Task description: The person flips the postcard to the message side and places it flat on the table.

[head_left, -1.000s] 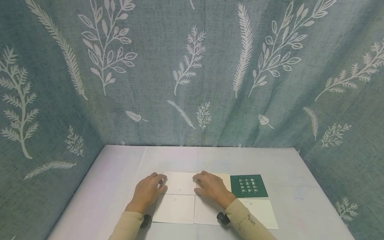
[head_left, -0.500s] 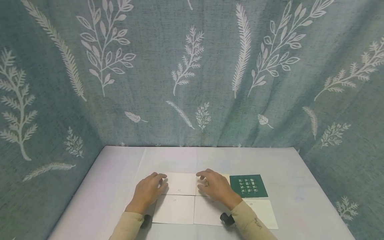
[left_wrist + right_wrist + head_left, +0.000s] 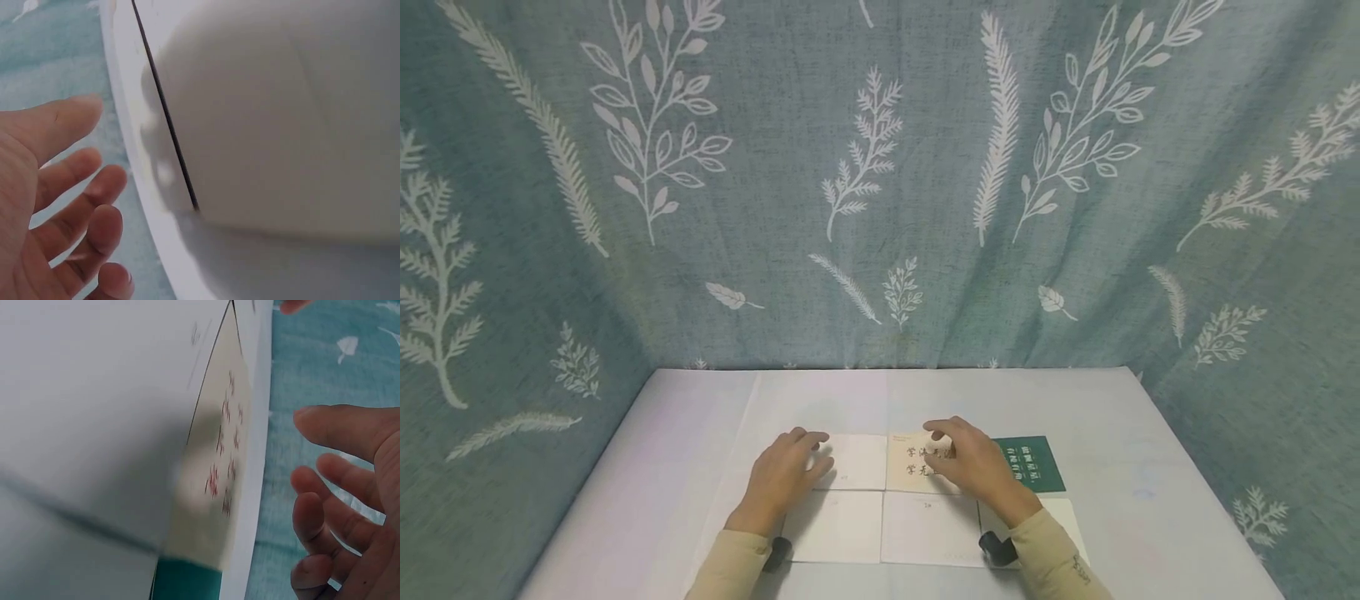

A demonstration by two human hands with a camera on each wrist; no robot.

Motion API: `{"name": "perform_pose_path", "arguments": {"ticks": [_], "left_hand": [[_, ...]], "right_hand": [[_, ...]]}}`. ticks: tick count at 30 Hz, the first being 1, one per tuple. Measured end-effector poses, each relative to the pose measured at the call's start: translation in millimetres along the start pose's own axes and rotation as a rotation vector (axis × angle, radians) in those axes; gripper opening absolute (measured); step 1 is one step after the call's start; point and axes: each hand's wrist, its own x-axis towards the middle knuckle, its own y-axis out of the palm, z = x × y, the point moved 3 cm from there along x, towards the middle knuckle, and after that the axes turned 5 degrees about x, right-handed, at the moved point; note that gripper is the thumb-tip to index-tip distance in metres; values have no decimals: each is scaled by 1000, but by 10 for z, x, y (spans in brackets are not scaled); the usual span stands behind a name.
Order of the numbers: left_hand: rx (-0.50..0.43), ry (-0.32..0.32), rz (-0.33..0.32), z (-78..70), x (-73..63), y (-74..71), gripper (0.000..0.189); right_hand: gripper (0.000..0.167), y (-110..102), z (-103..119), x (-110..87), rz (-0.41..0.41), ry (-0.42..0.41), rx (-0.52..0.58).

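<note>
Six flat cards lie edge to edge in two rows in the head view. The back row runs from a white card (image 3: 859,463) through a cream card (image 3: 904,475) with dark handwritten-style characters to a green card (image 3: 1043,467) with white characters. Three white cards form the front row: left (image 3: 838,529), middle (image 3: 928,533) and right (image 3: 1063,515). My left hand (image 3: 778,479) hovers with loosely bent fingers by the back white card's left edge. Over the cream card's right part and the green card is my right hand (image 3: 981,468), holding nothing; its forearm partly hides the front right card.
The cards lie on a white-covered table (image 3: 700,417). A teal curtain (image 3: 775,208) with white leaf prints encloses the back and both sides. Small black devices, one of them the right wrist's (image 3: 997,548), sit at the wrists.
My right hand has moved right, off the back white card and across the cream card, uncovering its characters. My left hand stays near the same card edge; the head view has shifted slightly.
</note>
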Motion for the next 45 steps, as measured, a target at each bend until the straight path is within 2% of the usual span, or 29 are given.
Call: {"name": "perform_pose_path", "arguments": {"ticks": [4,6,11,16,20,24,28,33,42,45], "left_hand": [[-2,50,-39,-85,29,40,40],[-4,74,-39,-148,46,68,42],[-15,103,34,-312,103,149,49],[-35,134,57,-430,178,196,54],[-50,167,77,-481,231,252,56],[-26,199,104,-529,282,314,62],[-17,201,153,-589,334,378,66],[-33,175,217,-663,390,429,68],[30,168,247,-705,451,459,66],[28,179,237,-709,452,462,64]], "right_hand": [[48,-69,-82,-37,-28,-6,-24],[51,-105,-115,-60,-46,-19,-41],[58,-159,-215,-118,-56,-25,-99],[66,-175,-310,-152,-5,-6,-125],[74,-177,-368,-161,42,41,-153],[83,-171,-422,-154,90,98,-165],[89,-161,-467,-142,137,145,-177],[87,-144,-497,-135,169,166,-190],[84,-150,-489,-116,142,160,-167],[82,-166,-479,-118,137,160,-148]]}}
